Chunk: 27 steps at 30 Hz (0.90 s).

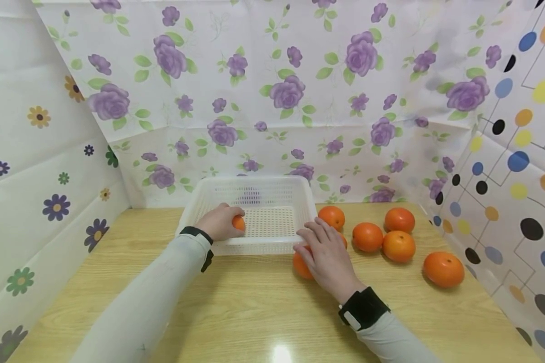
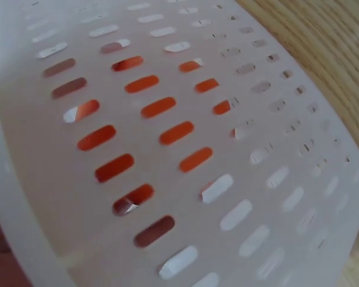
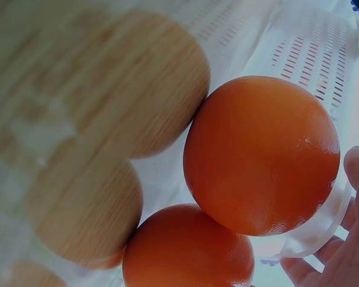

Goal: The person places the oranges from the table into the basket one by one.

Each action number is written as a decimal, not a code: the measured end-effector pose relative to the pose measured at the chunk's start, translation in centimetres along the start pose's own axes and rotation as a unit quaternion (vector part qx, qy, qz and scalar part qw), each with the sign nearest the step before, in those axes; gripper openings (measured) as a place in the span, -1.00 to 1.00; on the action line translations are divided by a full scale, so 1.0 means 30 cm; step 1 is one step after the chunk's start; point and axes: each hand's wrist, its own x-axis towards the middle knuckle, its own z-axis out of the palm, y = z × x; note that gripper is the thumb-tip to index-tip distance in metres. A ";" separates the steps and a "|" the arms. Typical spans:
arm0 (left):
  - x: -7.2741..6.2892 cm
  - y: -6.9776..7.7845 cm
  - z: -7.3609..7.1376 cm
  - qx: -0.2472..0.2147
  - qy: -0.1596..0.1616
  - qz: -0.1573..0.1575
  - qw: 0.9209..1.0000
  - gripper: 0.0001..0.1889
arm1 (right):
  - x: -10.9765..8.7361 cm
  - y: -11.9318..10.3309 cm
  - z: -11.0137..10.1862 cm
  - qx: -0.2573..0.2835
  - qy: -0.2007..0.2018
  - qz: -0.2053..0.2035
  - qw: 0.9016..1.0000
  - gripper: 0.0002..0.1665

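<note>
A white slotted plastic basket [image 1: 254, 241] stands at the back of the table. My left hand [image 1: 215, 223] reaches over its left side and grips an orange [image 1: 238, 223] inside, with thumb and fingers curled round it. Through the basket's slots in the left wrist view, the same orange [image 2: 176, 133] shows as bright patches. At the basket's front right corner is my right hand [image 1: 330, 257], fingers extended over the rim. Beneath that hand sits an orange [image 1: 302, 264], partly hidden. The right wrist view has a large orange [image 3: 263, 155] close beside the basket wall, with the fingers near the rim.
Another orange [image 1: 331, 217] sits against the basket's right side. Farther right are several more, among them a front orange [image 1: 443, 269] and a back orange [image 1: 399, 220]. Patterned cloth [image 1: 286, 93] closes off the back and sides of the wooden table [image 1: 236, 302].
</note>
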 end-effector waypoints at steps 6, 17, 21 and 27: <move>0.018 -0.009 0.011 -0.004 -0.011 -0.006 1.000 -0.42 | 0.000 0.001 0.004 0.001 0.004 -0.001 1.000 -0.54; 0.008 -0.003 0.017 -0.012 -0.006 -0.006 1.000 -0.39 | 0.001 0.003 0.008 0.002 0.009 -0.007 1.000 -0.54; -0.001 0.013 0.035 -0.004 0.036 -0.011 0.999 -0.40 | 0.003 0.005 0.009 0.002 0.003 -0.004 1.000 -0.54; -0.035 0.057 0.084 0.044 0.193 0.003 0.980 -0.51 | 0.002 0.006 0.008 0.002 0.001 0.000 1.000 -0.53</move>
